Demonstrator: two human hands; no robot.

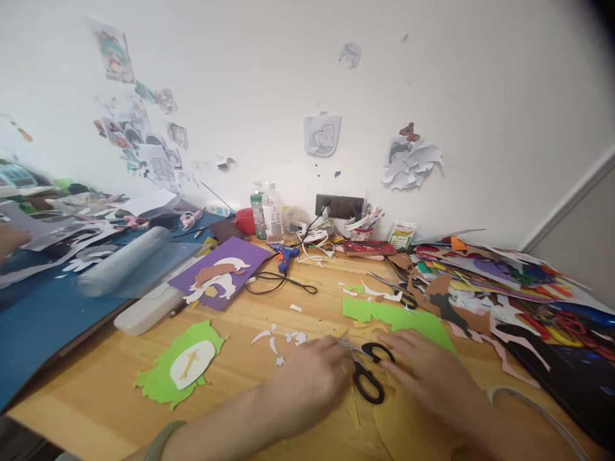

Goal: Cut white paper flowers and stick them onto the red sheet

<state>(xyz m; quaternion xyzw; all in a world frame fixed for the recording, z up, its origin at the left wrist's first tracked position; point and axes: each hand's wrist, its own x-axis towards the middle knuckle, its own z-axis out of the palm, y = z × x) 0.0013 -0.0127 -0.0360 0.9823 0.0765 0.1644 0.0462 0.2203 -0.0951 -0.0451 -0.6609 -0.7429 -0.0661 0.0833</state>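
Note:
Black-handled scissors point(369, 385) lie between my hands, their handle loops apart. My right hand point(430, 365) has its thumb and fingers at the upper handle loop, gripping it lightly. My left hand point(312, 374) is closed beside the blades; whatever its fingers pinch is hidden. A yellow foam sheet point(408, 426) extends under my right forearm, and a thin yellow scrap point(355, 410) is below the scissors. Left of my hands rests a green jagged foam cutout point(161, 365) bearing a white oval point(204, 362) with a yellow cross shape. Small white cutouts point(273, 344) are scattered beyond my left hand.
A green foam sheet point(398, 314) lies behind my right hand. Behind are a purple sheet point(240, 253) with cutouts, a blue glue gun point(287, 257) and bottles point(273, 214). Stacked foam sheets point(504, 269) crowd the right; a clear roll point(127, 259) lies left.

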